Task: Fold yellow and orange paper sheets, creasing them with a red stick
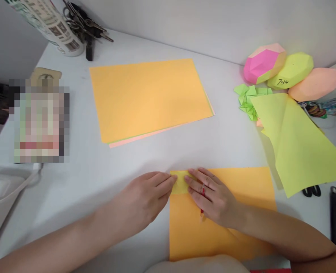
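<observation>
An orange sheet (pixel 190 235) lies on the table close to my body. On its top left corner rests a small yellow paper piece (pixel 180 185). My left hand (pixel 152 193) pinches the left edge of that piece, its fingers pressed together. My right hand (pixel 210 195) lies over the right side of the piece with its fingers spread, fingertips touching it. A pencil (pixel 202 215) shows partly beneath my right hand, its tip pointing toward me.
A stack of coloured sheets (pixel 153 98) lies farther back. At the right are a yellow-green sheet (pixel 301 144), green folded pieces (pixel 249 100) and faceted paper shapes (pixel 266 64). Keys (pixel 85 26), a printed canister (pixel 54 30), a blurred phone (pixel 39 125) and a cable (pixel 22 193) stand left.
</observation>
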Tool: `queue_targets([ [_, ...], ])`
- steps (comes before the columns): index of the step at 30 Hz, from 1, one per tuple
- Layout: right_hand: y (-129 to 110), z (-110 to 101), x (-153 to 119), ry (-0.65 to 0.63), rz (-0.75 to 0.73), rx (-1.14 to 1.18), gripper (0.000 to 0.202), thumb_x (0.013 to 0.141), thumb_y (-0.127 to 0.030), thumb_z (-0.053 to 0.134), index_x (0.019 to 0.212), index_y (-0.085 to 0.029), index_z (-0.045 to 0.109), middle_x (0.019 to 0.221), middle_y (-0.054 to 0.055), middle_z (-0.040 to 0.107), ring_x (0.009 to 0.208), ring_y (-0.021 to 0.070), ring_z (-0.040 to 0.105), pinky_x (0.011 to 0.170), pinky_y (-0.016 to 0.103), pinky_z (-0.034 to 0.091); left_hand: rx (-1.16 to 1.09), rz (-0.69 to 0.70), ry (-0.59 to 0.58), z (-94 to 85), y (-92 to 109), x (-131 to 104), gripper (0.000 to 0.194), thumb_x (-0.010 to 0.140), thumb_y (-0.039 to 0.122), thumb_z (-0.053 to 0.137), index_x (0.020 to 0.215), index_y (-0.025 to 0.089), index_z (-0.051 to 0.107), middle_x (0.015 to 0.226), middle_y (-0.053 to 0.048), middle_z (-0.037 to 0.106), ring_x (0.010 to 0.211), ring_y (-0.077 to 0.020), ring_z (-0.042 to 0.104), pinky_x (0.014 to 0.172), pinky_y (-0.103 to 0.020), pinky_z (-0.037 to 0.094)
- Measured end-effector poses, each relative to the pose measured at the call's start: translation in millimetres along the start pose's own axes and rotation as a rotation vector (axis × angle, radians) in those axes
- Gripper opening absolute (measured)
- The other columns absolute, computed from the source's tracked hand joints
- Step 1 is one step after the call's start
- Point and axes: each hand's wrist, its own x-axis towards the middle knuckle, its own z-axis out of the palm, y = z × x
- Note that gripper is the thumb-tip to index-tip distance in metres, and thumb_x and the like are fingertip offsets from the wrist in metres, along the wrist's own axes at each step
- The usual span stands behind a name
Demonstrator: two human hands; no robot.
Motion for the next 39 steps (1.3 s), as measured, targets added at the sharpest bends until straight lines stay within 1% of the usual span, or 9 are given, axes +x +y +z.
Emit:
queue_targets([
  [4,0,-1,-1,-0.016,-0.002,0.007,0.021,0.092,-0.009,0.046,0.094,-0.006,0.067,0.12,0.018,0.065,0.131,0.033,0.043,0.106,0.055,0.044,-0.024,0.0,-0.053,3.5,-1,-5,0.028,0.088,0.004,0.043,0.106,0.013,0.063,0.118,-0.011,0.062,0.11,-0.0221,0.057,0.089,-0.037,0.051],
  [9,0,-3,1,-0.009,-0.003,-0.003,0.023,0.093,-0.006,0.044,0.093,-0.004,0.066,0.118,0.02,0.065,0.13,0.0334,0.044,0.105,0.054,0.045,-0.017,0.014,-0.073,4.0,-3,-9,0.028,0.088,0.006,0.046,0.109,0.014,0.063,0.118,-0.01,0.063,0.11,-0.0217,0.057,0.09,-0.035,0.05],
  [15,-1,-3,4,0.026,-0.083,-0.117,0.013,0.087,-0.001,0.052,0.087,-0.003,0.065,0.108,0.023,0.068,0.125,0.0359,0.049,0.099,0.054,0.05,-0.009,0.005,-0.081,7.3,-3,-13,0.03,0.09,0.015,0.048,0.117,0.016,0.06,0.125,-0.011,0.06,0.117,-0.0215,0.053,0.097,-0.036,0.047],
  [20,-2,-1,3,0.011,-0.094,-0.156,0.011,0.086,-0.001,0.053,0.083,-0.003,0.063,0.108,0.025,0.068,0.12,0.038,0.053,0.098,0.055,0.051,0.028,0.028,-0.084,6.9,-2,-12,0.026,0.086,0.011,0.049,0.107,0.015,0.065,0.12,-0.01,0.062,0.117,-0.0225,0.052,0.097,-0.036,0.045],
  [25,-2,0,3,0.015,-0.102,-0.173,0.011,0.086,-0.002,0.053,0.082,-0.004,0.063,0.108,0.026,0.067,0.117,0.0383,0.055,0.098,0.055,0.051,0.071,0.064,-0.055,0.6,-2,-7,0.027,0.083,0.008,0.047,0.097,0.013,0.07,0.113,-0.01,0.065,0.11,-0.0225,0.054,0.093,-0.034,0.047],
  [30,-2,0,4,0.012,-0.098,-0.184,0.01,0.086,-0.002,0.054,0.082,-0.004,0.063,0.108,0.025,0.067,0.117,0.0379,0.055,0.098,0.054,0.051,0.083,0.064,-0.049,-1.6,-2,-4,0.03,0.084,0.007,0.044,0.095,0.012,0.072,0.112,-0.01,0.066,0.106,-0.0229,0.056,0.09,-0.034,0.05],
  [35,-3,1,3,0.015,-0.09,-0.209,0.009,0.086,-0.003,0.054,0.082,-0.006,0.062,0.109,0.023,0.068,0.121,0.0358,0.052,0.1,0.052,0.051,0.087,0.074,-0.052,-2.3,-3,-4,0.03,0.085,0.007,0.043,0.096,0.011,0.071,0.115,-0.011,0.065,0.107,-0.0239,0.056,0.09,-0.035,0.05],
  [39,-3,1,2,0.02,-0.094,-0.203,0.009,0.086,-0.003,0.055,0.082,-0.005,0.062,0.109,0.024,0.068,0.121,0.0368,0.053,0.099,0.053,0.051,0.082,0.078,-0.053,-1.4,-3,-3,0.031,0.086,0.007,0.042,0.095,0.011,0.071,0.113,-0.011,0.066,0.106,-0.0233,0.057,0.089,-0.034,0.05],
])
